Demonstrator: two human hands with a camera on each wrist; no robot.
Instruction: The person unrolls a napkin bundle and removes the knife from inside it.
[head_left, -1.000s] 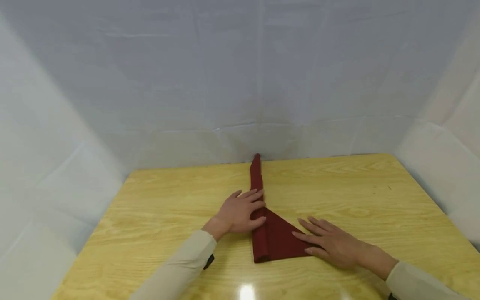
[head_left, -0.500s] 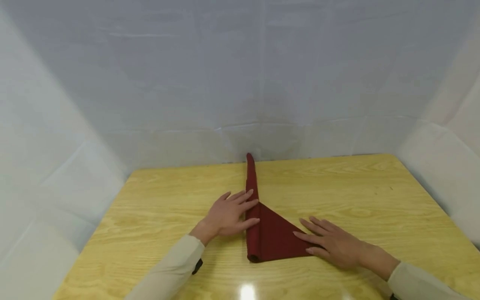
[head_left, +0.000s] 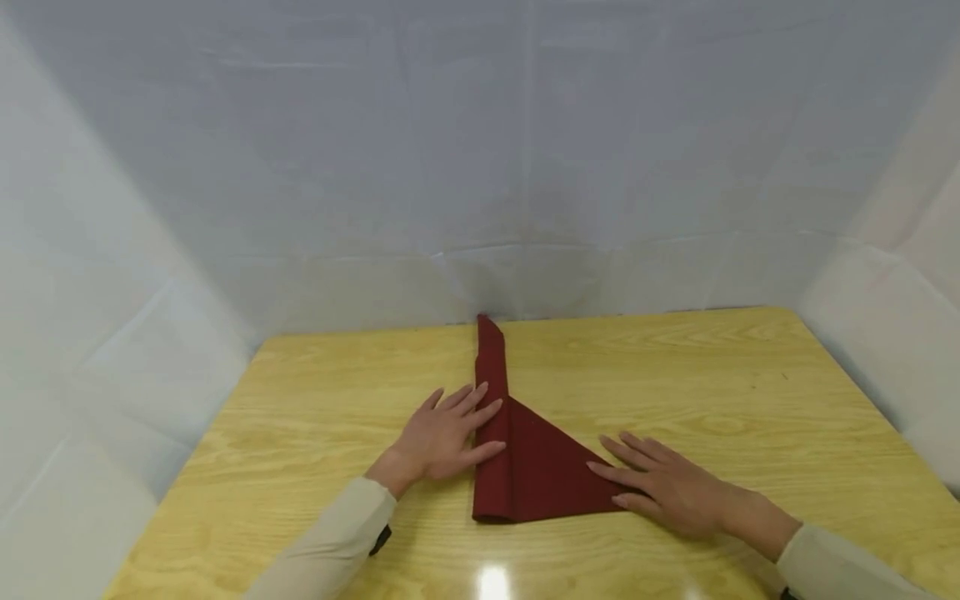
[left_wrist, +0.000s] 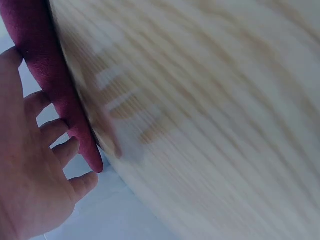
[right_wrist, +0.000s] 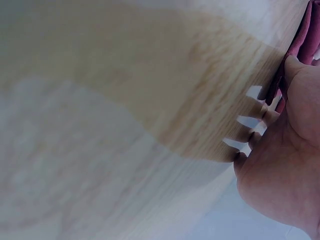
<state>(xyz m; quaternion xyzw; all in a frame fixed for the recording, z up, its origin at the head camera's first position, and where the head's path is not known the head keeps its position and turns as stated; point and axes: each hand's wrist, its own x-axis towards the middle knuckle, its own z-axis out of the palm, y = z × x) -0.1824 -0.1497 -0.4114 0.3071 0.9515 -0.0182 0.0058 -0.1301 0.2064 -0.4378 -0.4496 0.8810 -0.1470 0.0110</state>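
Observation:
A dark red cloth (head_left: pixel 558 471) lies on the table, its left part rolled into a long narrow strip and its right part a flat triangle. My left hand (head_left: pixel 442 437) rests its spread, fairly straight fingers on the rolled strip. In the left wrist view those fingers lie against the red roll (left_wrist: pixel 47 65). My right hand (head_left: pixel 675 483) presses the triangle's right tip with extended fingers, covering that corner. The right wrist view has my right hand (right_wrist: pixel 295 135) low on the table, with red cloth (right_wrist: pixel 300 40) by the thumb.
The wood-grain table (head_left: pixel 337 383) spreads around the cloth on both sides. A pale sheet wall (head_left: pixel 465 167) stands behind its far edge, with white sheets (head_left: pixel 90 350) at the sides. The roll's far end reaches the table's back edge.
My left hand and the rolled strip have moved left, turning as they go. More flat cloth shows between the roll and my right hand, which has stayed in place.

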